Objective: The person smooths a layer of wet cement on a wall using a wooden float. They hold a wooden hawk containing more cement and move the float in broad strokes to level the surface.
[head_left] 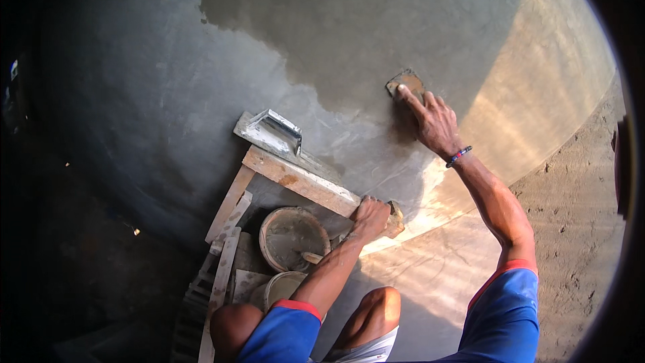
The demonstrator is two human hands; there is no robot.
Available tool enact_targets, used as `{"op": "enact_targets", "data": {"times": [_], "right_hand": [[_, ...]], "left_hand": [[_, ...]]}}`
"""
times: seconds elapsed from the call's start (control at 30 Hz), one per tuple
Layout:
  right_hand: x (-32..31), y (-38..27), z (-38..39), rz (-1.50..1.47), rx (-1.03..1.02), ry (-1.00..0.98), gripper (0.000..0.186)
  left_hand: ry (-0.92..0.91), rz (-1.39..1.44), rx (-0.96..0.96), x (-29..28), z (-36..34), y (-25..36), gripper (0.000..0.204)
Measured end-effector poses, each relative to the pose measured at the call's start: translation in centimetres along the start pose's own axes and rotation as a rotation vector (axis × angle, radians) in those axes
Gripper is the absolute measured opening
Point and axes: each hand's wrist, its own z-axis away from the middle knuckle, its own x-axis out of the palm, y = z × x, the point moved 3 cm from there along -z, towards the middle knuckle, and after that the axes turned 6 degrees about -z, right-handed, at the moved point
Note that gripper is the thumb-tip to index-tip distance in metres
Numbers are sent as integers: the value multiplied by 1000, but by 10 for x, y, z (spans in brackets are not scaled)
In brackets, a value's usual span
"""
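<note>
My right hand (438,124) presses a small flat square pad (411,82), brownish with grey cement along its edges, against the smooth cement surface (363,27). The index finger lies stretched along the pad, and the other fingers curl by it; their grip underneath is partly hidden. Lower down, my left hand (371,216) is closed round a pale wooden beam (302,178) near its right end. Just past the beam's far left end rests a plastering trowel (270,133) with a metal handle and a cement-smeared blade. Nothing touches the trowel's handle.
A round bucket (263,242) with grey mix and a wooden-looking handle stands below the beam, beside my left forearm. A second bucket (282,287) is close to my knee. Wooden slats (225,282) run along the left. Rough sandy ground or wall (571,228) borders the right.
</note>
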Motion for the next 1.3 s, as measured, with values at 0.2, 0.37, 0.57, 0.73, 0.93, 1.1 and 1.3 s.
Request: {"op": "enact_targets", "data": {"times": [0.2,0.37,0.57,0.73,0.93,1.1,1.3], "right_hand": [[-34,8,-33,-128,315,294,75],[30,-24,36,-143,169,13,84],[-27,7,-22,-196,338,324,73],[30,-49,6,-194,244,24,81],[-7,9,13,-192,294,199,77],[10,-36,-8,-193,282,196,77],[13,-7,22,-157,207,61,78]], "left_hand": [[109,-9,2,-18,6,13,18],[98,-72,-29,-5,6,5,25],[174,-95,19,18,5,8,28],[325,-130,7,4,10,2,26],[15,-116,-16,-3,0,10,35],[112,-112,1,-7,8,14,27],[20,-108,-19,-7,5,11,30]]}}
